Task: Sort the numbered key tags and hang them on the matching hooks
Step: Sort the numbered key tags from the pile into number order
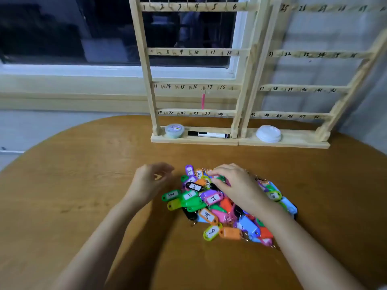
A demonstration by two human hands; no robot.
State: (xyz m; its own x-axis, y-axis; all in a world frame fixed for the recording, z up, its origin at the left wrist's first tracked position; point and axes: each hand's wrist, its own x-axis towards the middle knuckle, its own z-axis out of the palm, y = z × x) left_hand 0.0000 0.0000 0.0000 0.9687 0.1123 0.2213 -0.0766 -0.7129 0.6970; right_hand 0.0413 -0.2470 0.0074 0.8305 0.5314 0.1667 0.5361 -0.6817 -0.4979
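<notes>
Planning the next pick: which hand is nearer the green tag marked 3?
Left. The left hand is just left of the green tag marked 3, off the pile; the right hand is on the pile's top, farther right.

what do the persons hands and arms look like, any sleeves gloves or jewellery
The left hand and right hand are bare: no gloves, and no rings, watch or wristbands show. Both forearms are uncovered too, with no sleeve in view down to the lower edge of the picture.
</notes>
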